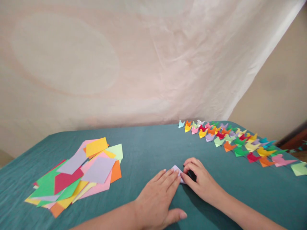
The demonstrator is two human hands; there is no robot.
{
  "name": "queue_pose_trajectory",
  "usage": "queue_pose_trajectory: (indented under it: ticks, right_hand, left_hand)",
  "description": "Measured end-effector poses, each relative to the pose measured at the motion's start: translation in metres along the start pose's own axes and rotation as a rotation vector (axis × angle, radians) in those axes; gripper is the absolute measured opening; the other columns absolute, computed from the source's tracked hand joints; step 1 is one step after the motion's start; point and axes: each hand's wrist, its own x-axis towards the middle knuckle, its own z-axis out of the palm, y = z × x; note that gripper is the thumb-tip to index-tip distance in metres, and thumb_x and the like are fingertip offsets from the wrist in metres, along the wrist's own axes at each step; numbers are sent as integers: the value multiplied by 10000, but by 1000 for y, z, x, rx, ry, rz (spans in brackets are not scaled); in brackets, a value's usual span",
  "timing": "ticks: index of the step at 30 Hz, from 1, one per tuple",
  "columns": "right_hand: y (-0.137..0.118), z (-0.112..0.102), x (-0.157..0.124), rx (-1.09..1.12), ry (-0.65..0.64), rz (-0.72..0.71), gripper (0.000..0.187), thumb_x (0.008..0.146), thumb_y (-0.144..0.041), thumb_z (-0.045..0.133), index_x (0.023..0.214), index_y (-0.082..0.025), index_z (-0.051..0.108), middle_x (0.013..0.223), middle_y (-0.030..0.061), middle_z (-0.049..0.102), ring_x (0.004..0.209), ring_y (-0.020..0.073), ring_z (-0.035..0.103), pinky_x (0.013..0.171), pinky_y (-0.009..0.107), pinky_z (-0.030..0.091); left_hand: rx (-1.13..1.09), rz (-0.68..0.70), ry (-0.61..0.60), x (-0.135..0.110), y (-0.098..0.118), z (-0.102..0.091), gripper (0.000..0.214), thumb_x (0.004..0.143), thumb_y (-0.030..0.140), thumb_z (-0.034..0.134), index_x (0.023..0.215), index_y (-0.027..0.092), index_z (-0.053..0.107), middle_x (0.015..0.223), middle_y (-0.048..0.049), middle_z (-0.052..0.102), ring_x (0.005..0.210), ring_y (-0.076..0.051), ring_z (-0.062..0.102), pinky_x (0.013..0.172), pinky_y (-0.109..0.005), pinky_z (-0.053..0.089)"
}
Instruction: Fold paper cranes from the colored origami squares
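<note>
A small folded piece of lavender paper (176, 167) lies on the teal cloth in front of me, mostly covered by my hands. My left hand (159, 193) is laid flat over it, fingers stretched out and together, thumb held apart on the cloth. From the right, my right hand (201, 179) reaches in with curled fingers, its thumb and forefinger pinched at the paper's right edge. How the paper is folded under my fingers is hidden.
To the left lies a loose, overlapping pile of coloured paper sheets (98, 171). Several rows of small folded paper birds (240, 151) run along the right side of the teal-covered table (148, 143). A pale cloth (144, 64) hangs behind the table.
</note>
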Motion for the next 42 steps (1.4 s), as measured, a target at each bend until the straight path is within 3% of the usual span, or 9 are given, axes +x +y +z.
queue_pose_trajectory:
  ticks: [13, 21, 31, 42]
  right_hand:
    - [-2, -1, 0, -46, -12, -25, 55, 852, -220, 512, 872, -185, 550, 952, 61, 534, 928, 200, 508, 828, 380, 438]
    - [-10, -8, -16, -215, -72, -221, 252, 882, -169, 476, 1114, -202, 569, 1106, 77, 583, 1000, 217, 515, 865, 399, 457]
    - [-10, -3, -27, -494, -22, -447, 341, 863, -40, 354, 1081, -86, 612, 1014, 126, 641, 900, 220, 588, 784, 352, 539]
    - [-5, -8, -23, -668, 10, -483, 400, 787, 22, 337, 1044, -89, 623, 1002, 134, 660, 855, 213, 616, 745, 331, 546]
  left_hand:
    - [-50, -42, -46, -1, 2, 1, 702, 901, 586, 244, 1428, 124, 186, 1486, -114, 158, 1368, -236, 147, 1125, -374, 167]
    - [-44, -53, -32, 0, 0, 2, 679, 905, 576, 250, 1419, 133, 221, 1483, -103, 189, 1366, -229, 161, 1122, -363, 181]
    - [-50, -56, -47, 0, 0, -1, 648, 911, 549, 276, 1414, 143, 236, 1479, -102, 206, 1362, -237, 177, 1119, -372, 190]
    - [-37, -81, -37, 0, 4, -1, 620, 903, 480, 382, 1400, 129, 267, 1457, -114, 268, 1343, -242, 237, 1104, -369, 241]
